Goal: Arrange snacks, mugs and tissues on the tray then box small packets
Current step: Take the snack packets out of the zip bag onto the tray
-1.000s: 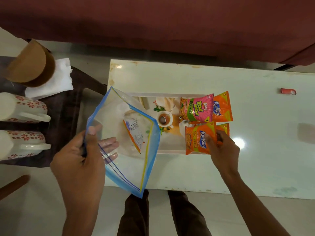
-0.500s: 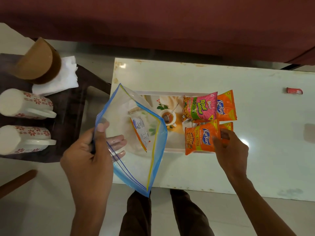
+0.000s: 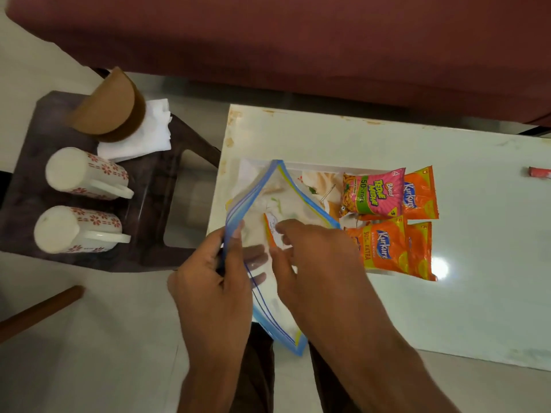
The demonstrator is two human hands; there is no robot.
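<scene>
A clear zip bag (image 3: 277,201) with blue edges hangs over the tray's left half, its mouth held open by my left hand (image 3: 219,281). My right hand (image 3: 310,254) reaches into the bag, fingers on a small orange packet (image 3: 271,231) inside. On the printed tray (image 3: 316,169) lie a pink snack pack (image 3: 372,195) and three orange snack packs (image 3: 384,248), at its right end. Two white floral mugs (image 3: 86,174) (image 3: 76,229) and white tissues (image 3: 143,135) rest on a dark stool (image 3: 155,186) to the left.
The tray sits on a glossy white table (image 3: 462,234). A brown round holder (image 3: 110,108) stands on the tissues. A small red item (image 3: 539,172) lies at the table's far right. A maroon sofa (image 3: 298,40) lies beyond. A wooden leg (image 3: 38,311) crosses the floor at lower left.
My right hand let go of the front orange snack pack on the tray and moved left into the open bag. The bag shifted right, over the tray.
</scene>
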